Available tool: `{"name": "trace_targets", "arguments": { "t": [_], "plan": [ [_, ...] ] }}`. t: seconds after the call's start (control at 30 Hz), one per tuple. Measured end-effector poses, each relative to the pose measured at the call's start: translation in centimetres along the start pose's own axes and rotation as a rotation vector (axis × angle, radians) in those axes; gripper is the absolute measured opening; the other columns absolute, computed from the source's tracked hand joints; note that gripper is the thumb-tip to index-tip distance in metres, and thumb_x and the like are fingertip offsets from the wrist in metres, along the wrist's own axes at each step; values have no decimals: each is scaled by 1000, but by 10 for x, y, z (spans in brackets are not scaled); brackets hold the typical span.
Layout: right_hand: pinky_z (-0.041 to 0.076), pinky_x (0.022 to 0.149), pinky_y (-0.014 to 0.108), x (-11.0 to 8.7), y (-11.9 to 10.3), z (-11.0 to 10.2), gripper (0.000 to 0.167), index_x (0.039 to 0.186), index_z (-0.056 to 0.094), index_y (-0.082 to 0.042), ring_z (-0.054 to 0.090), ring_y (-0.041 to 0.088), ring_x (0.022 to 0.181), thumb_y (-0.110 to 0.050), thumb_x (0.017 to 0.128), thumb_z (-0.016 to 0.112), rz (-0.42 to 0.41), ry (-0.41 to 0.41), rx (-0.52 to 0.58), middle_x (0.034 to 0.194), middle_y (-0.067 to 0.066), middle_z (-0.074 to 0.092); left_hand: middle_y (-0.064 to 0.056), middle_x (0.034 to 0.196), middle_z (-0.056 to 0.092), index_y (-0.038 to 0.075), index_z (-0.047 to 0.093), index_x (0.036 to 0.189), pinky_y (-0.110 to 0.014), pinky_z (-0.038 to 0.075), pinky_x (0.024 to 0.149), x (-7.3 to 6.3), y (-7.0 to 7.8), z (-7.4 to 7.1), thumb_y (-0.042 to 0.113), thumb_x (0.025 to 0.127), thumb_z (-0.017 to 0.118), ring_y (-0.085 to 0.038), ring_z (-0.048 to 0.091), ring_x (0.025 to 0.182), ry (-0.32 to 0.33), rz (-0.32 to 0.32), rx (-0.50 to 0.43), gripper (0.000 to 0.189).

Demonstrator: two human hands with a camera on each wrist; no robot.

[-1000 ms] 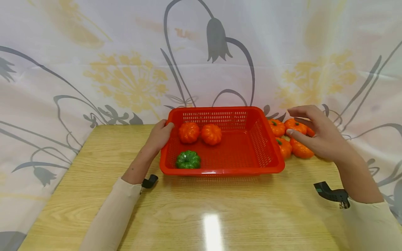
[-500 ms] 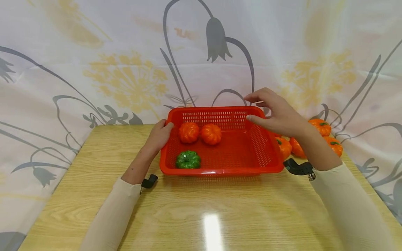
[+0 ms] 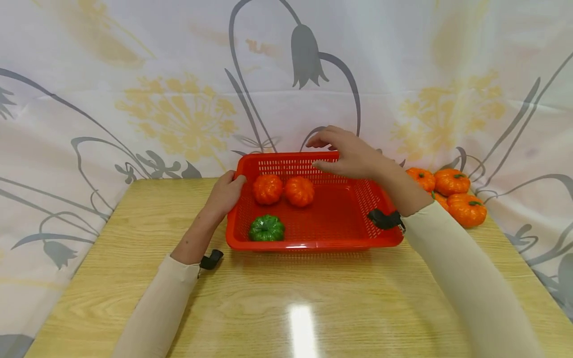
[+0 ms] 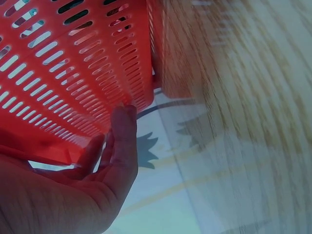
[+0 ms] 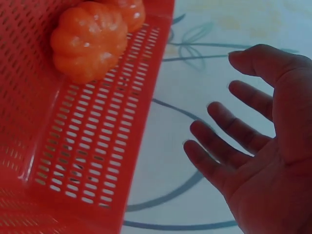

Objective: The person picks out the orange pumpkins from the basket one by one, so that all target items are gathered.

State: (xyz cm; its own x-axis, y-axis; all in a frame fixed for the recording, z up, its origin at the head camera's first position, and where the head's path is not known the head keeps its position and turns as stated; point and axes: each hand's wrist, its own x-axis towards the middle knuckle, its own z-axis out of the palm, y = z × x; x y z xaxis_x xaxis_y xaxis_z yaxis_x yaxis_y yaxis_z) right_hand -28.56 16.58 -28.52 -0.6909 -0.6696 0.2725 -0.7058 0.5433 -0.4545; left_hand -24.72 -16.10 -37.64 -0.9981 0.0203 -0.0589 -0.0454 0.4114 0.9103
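A red plastic basket (image 3: 331, 214) with slotted walls sits on the table. Inside it lie two orange pumpkins, a left one (image 3: 267, 189) and a right one (image 3: 300, 191), plus a green pumpkin (image 3: 266, 228) near the front left. My left hand (image 3: 226, 193) grips the basket's left rim, thumb over the top; in the left wrist view its fingers (image 4: 124, 136) press the outer wall. Above the basket's back right part hovers my right hand (image 3: 346, 153), fingers spread and loosely bent, holding nothing. The right wrist view shows the right palm (image 5: 273, 190) apart from the rim.
Several orange pumpkins (image 3: 466, 210) are grouped on the table right of the basket, some partly hidden by the right forearm. A patterned curtain (image 3: 188, 89) hangs behind the wooden table (image 3: 250, 303).
My right hand has moved left from over the pumpkin group to above the basket, staying empty. The left hand keeps its hold on the rim. The pumpkins have not moved.
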Motion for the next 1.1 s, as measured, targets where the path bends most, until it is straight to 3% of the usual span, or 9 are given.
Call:
{"name": "trace_targets", "arguments": {
  "t": [0.13, 0.37, 0.57, 0.8, 1.1],
  "plan": [
    [48, 108, 51, 14, 6, 13, 36, 127, 68, -4, 59, 30, 119, -15, 94, 76, -30, -37, 4, 125, 12, 65, -21, 109, 62, -3, 57, 126, -26, 55, 68, -1, 0, 1, 29, 109, 40, -29, 66, 89, 7, -1, -2, 40],
    [47, 109, 49, 25, 11, 37, 43, 132, 67, -3, 58, 31, 120, -20, 94, 77, 17, -139, -19, 129, 14, 66, -25, 115, 62, -4, 56, 127, -28, 56, 71, 0, -2, 2, 29, 109, 40, -38, 68, 99, 5, 2, -24, 40],
    [46, 113, 51, 27, 7, 49, 51, 139, 65, -6, 56, 33, 129, -23, 93, 79, 78, -239, -39, 138, 14, 62, -26, 119, 63, -3, 56, 128, -34, 59, 77, 1, -1, 1, 30, 109, 40, -41, 68, 103, 8, -2, -17, 41],
    [43, 117, 52, 26, 12, 59, 56, 146, 62, -11, 53, 31, 135, -28, 95, 78, 107, -325, -54, 146, 10, 59, -24, 113, 61, -2, 56, 125, -28, 55, 71, 1, -3, 0, 30, 108, 40, -36, 66, 97, 14, -7, 2, 39],
    [36, 121, 56, 23, 15, 64, 58, 146, 62, -17, 45, 35, 142, -29, 93, 80, 140, -378, -81, 151, 11, 54, -24, 113, 60, -2, 55, 126, -28, 55, 70, 2, -4, 0, 31, 109, 39, -37, 66, 97, 1, -3, 6, 40]
  ]
}}
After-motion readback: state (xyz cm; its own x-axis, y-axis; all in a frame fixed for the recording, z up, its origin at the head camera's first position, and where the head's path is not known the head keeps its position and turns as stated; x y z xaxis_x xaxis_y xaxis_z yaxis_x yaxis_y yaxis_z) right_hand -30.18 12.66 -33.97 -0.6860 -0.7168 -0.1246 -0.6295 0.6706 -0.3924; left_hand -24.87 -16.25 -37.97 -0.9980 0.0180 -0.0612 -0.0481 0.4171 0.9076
